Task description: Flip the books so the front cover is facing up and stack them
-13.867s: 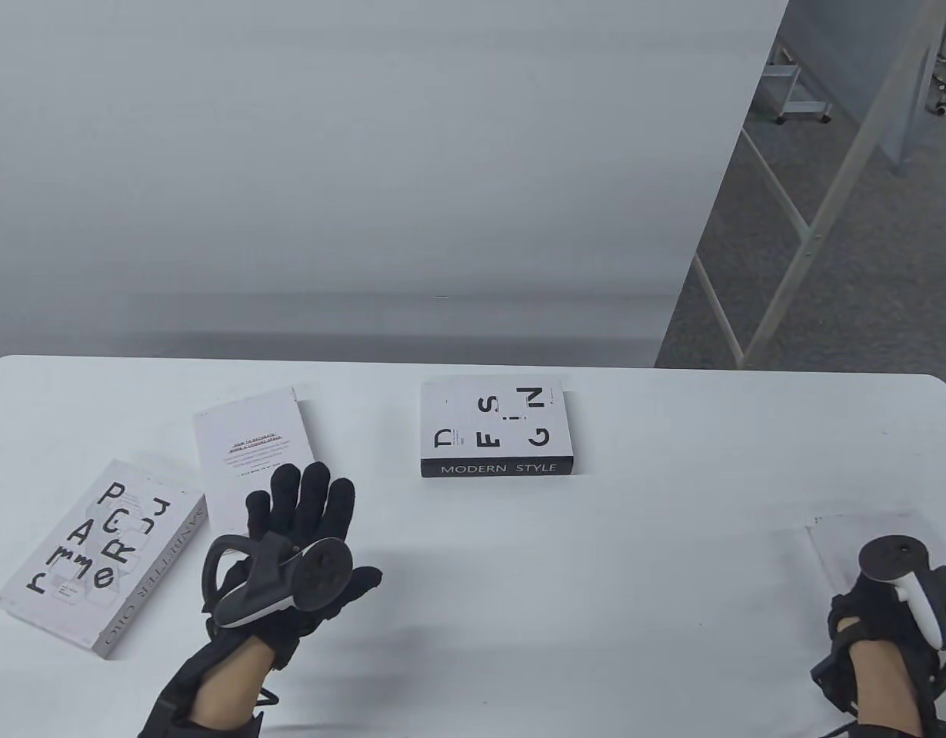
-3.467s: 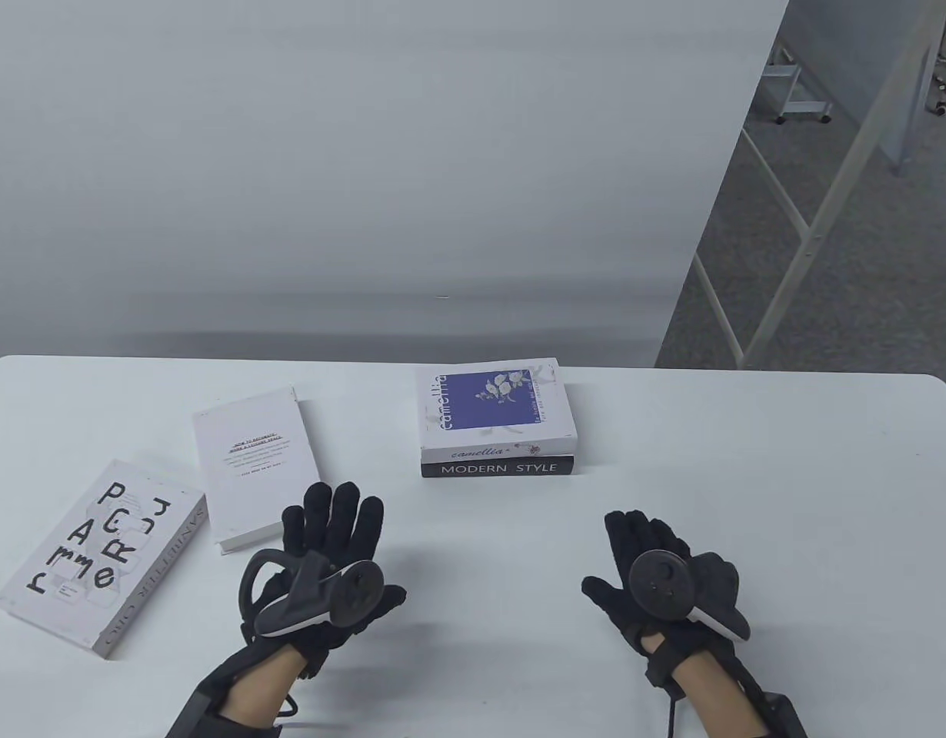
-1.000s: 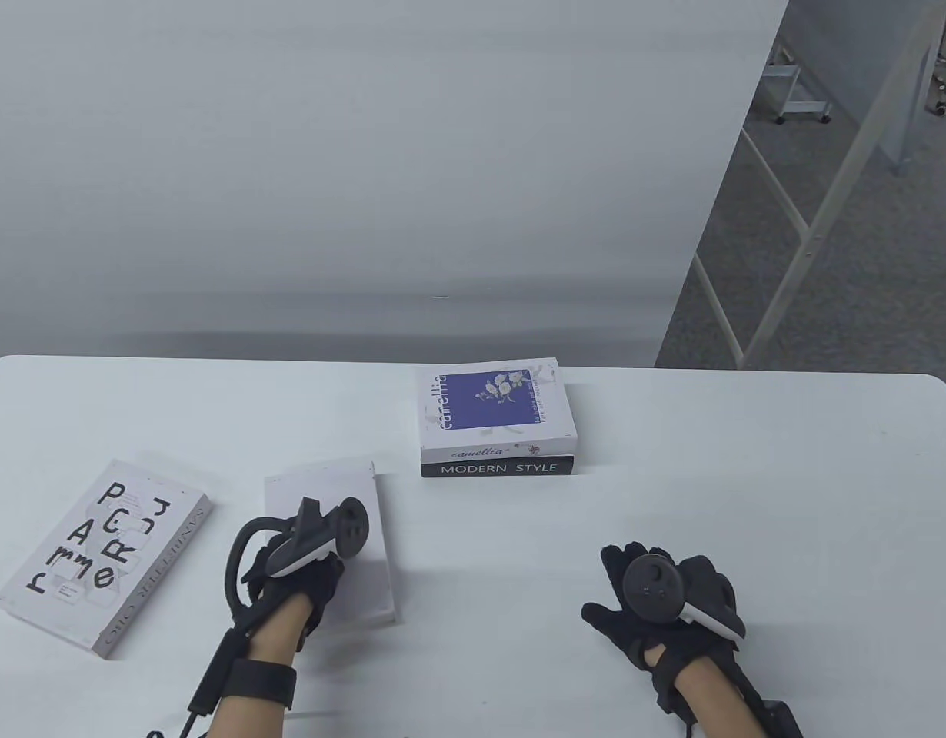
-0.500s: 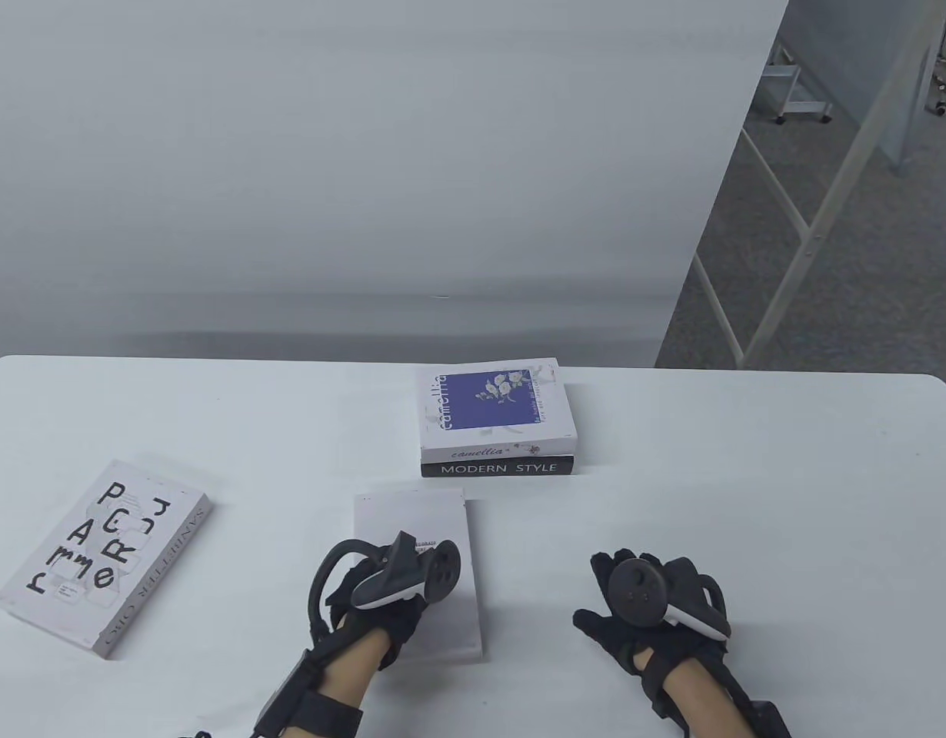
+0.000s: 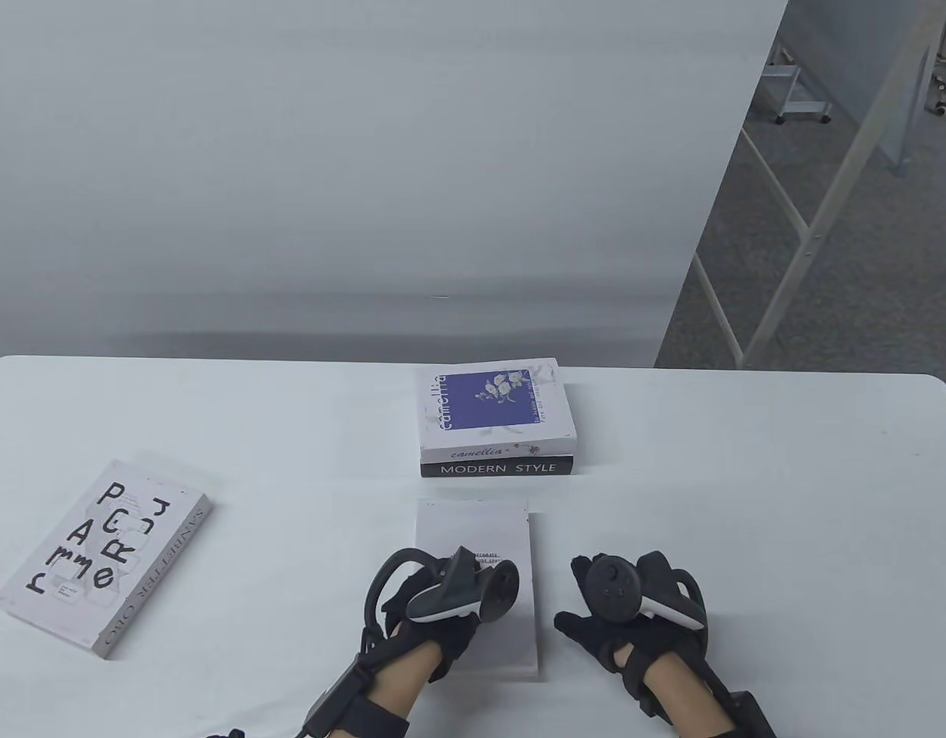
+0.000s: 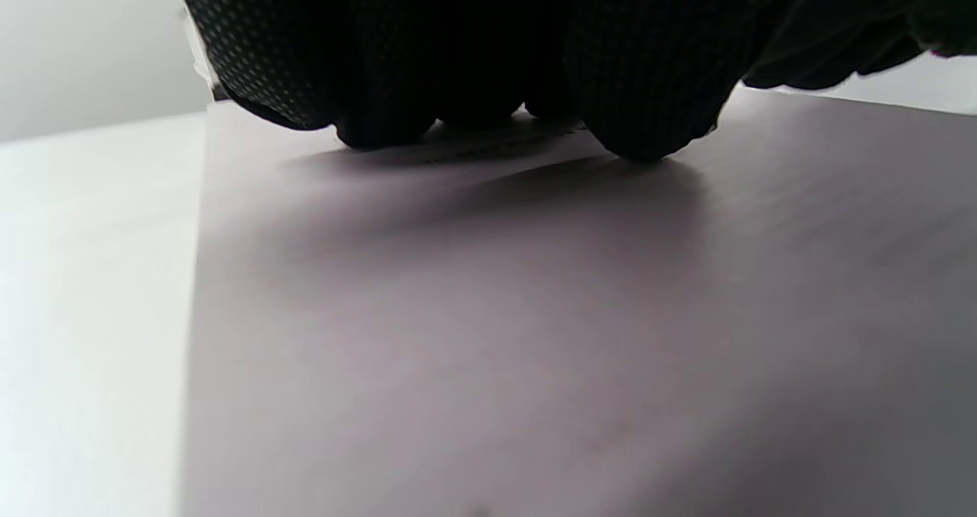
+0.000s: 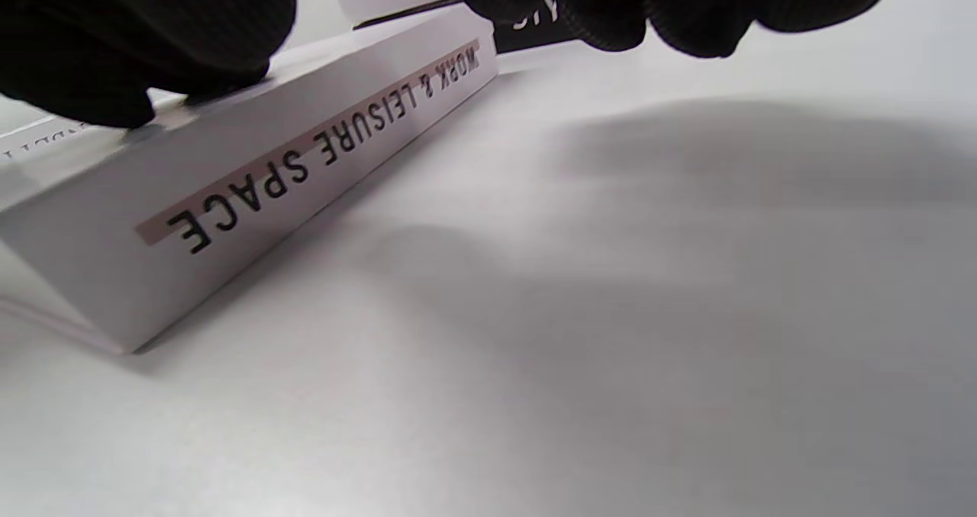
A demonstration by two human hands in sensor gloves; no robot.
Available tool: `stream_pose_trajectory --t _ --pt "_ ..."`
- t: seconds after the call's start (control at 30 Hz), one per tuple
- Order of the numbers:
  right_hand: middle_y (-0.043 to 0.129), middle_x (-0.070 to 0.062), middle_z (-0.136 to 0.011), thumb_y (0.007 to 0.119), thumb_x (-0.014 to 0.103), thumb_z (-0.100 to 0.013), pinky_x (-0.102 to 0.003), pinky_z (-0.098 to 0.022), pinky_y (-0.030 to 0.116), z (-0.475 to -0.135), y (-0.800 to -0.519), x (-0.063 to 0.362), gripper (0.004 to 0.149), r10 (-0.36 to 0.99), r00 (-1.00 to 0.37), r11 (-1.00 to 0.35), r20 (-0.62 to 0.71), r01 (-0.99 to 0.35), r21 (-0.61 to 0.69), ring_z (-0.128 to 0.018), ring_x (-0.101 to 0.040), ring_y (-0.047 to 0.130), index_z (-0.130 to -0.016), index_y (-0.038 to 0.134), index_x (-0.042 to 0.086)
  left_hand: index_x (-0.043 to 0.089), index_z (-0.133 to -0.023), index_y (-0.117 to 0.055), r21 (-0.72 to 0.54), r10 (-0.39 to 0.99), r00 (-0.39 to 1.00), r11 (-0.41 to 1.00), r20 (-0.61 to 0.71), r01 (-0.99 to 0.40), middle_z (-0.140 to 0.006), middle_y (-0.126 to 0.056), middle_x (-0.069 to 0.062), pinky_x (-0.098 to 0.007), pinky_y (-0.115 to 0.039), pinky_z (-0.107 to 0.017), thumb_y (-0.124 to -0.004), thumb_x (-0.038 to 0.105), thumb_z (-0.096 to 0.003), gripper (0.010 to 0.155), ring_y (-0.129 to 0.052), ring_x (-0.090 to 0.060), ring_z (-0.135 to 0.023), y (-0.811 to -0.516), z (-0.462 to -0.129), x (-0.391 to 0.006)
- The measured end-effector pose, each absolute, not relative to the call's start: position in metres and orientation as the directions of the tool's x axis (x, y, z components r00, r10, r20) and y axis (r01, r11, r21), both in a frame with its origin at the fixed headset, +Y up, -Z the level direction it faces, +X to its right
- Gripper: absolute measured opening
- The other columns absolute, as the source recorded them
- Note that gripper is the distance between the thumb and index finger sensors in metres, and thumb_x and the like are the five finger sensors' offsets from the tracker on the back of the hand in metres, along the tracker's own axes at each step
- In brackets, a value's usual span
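Two books [image 5: 497, 419] are stacked. The white book [image 5: 477, 538], pressed by the left hand [image 5: 434, 615], awaits flipping; the right hand [image 5: 627, 615] is spread beside it. A fourth book [image 5: 104, 553] remains unstacked.

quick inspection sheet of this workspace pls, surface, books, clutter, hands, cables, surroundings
surface: white table, matte, rounded far corners.
job's things: camellia book lies front up on the MODERN STYLE book; white WORK & LEISURE SPACE book lies flat in front of the stack, plain text cover up; lettered book lies flat at the left, angled.
clutter: nothing seen.
grippers: left hand presses its fingers on the white book's cover; right hand at that book's spine edge, thumb touching its top edge.
cables: black lead along the left wrist.
surroundings: grey partition behind the table; metal frame and carpet at right.
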State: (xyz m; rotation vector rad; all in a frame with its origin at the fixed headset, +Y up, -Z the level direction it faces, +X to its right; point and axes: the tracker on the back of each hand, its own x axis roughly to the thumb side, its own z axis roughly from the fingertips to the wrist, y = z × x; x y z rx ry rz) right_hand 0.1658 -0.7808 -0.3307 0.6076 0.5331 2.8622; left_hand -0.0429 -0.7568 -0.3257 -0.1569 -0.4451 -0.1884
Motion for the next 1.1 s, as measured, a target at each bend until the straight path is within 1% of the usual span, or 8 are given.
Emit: stream_pose_trajectory --t 0.13,0.23,0.3,0.4,0.5,0.63,0.8,1.1 --pt "0.047 -0.036 -0.103 0.061 0.062 -0.053 -0.063 -0.059 0.064 -0.34 -0.784 0.149 0.083 0.303 -0.89 -0.889 0.342 -0.135 0.437 -0.086 -0.058 0.065 -0.105 0.036 0.003 0.026 -0.093 -0.073 -0.06 -0.138 0.908 0.983 0.396 0.175 -0.095 -0.079 -0.005 -0.04 -0.082 -0.057 -0.084 0.047 -0.0405 0.057 -0.092 -0.029 -0.079 -0.755 -0.323 -0.057" --pt "0.05 -0.037 -0.101 0.062 0.059 -0.054 -0.059 -0.058 0.068 -0.347 -0.786 0.142 0.082 0.445 -0.859 -0.818 0.254 -0.273 0.507 -0.082 -0.056 0.069 -0.103 0.037 -0.001 0.025 -0.094 -0.072 -0.003 -0.118 0.942 0.992 0.313 0.125 -0.094 -0.08 -0.006 -0.038 -0.085 -0.054 -0.083 0.05 -0.0404 0.061 -0.095 -0.029 -0.077 -0.752 -0.321 -0.085" --pt "0.051 -0.037 -0.1 0.063 0.057 -0.054 -0.056 -0.058 0.07 -0.351 -0.787 0.139 0.08 0.486 -0.85 -0.793 0.201 -0.333 0.51 -0.081 -0.054 0.071 -0.103 0.038 -0.001 0.023 -0.094 -0.073 -0.057 -0.014 0.975 0.998 0.222 0.027 -0.089 -0.085 -0.008 -0.03 -0.092 -0.043 -0.084 0.049 -0.0406 0.06 -0.103 -0.023 -0.066 -0.753 -0.322 -0.112" --pt "0.051 -0.037 -0.099 0.064 0.053 -0.054 -0.051 -0.058 0.074 -0.357 -0.79 0.136 0.078 0.509 -0.847 -0.773 0.157 -0.369 0.516 -0.08 -0.049 0.074 -0.103 0.035 0.0 0.019 -0.095 -0.071 -0.108 0.134 0.984 0.987 0.118 -0.121 -0.086 -0.088 -0.009 -0.025 -0.094 -0.035 -0.085 0.046 -0.0406 0.062 -0.108 -0.018 -0.056 -0.758 -0.323 -0.141" --pt "0.046 -0.037 -0.1 0.065 0.047 -0.055 -0.045 -0.062 0.076 -0.358 -0.793 0.133 0.076 0.546 -0.828 -0.745 0.126 -0.412 0.524 -0.083 -0.048 0.072 -0.102 0.03 -0.001 0.016 -0.097 -0.068 -0.204 0.38 0.925 0.907 0.015 -0.369 -0.086 -0.087 -0.011 -0.026 -0.094 -0.036 -0.085 0.044 -0.0412 0.065 -0.107 -0.021 -0.059 -0.773 -0.327 -0.162" --pt "0.04 -0.038 -0.1 0.065 0.04 -0.055 -0.044 -0.063 0.073 -0.357 -0.796 0.13 0.074 0.585 -0.802 -0.714 0.122 -0.437 0.547 -0.086 -0.049 0.067 -0.101 0.026 -0.001 0.011 -0.102 -0.06 -0.287 0.595 0.802 0.76 -0.056 -0.583 -0.094 -0.078 -0.018 -0.026 -0.094 -0.041 -0.085 0.04 -0.0425 0.07 -0.099 -0.031 -0.071 -0.793 -0.335 -0.166" --pt "0.04 -0.038 -0.1 0.066 0.034 -0.054 -0.042 -0.064 0.073 -0.355 -0.798 0.13 0.071 0.598 -0.79 -0.706 0.134 -0.441 0.554 -0.087 -0.047 0.066 -0.101 0.025 -0.001 0.012 -0.101 -0.061 -0.285 0.644 0.756 0.708 -0.116 -0.646 -0.092 -0.08 -0.018 -0.023 -0.097 -0.041 -0.086 0.035 -0.043 0.067 -0.101 -0.03 -0.071 -0.797 -0.34 -0.165" --pt "0.038 -0.04 -0.098 0.067 0.024 -0.052 -0.042 -0.064 0.073 -0.358 -0.809 0.14 0.069 0.783 -0.621 -0.504 0.03 -0.605 0.616 -0.085 -0.049 0.065 -0.099 0.024 -0.002 0.007 -0.1 -0.06 -0.34 0.725 0.667 0.592 -0.171 -0.731 -0.089 -0.081 -0.021 -0.016 -0.099 -0.036 -0.086 0.029 -0.0437 0.066 -0.099 -0.029 -0.071 -0.805 -0.336 -0.167"
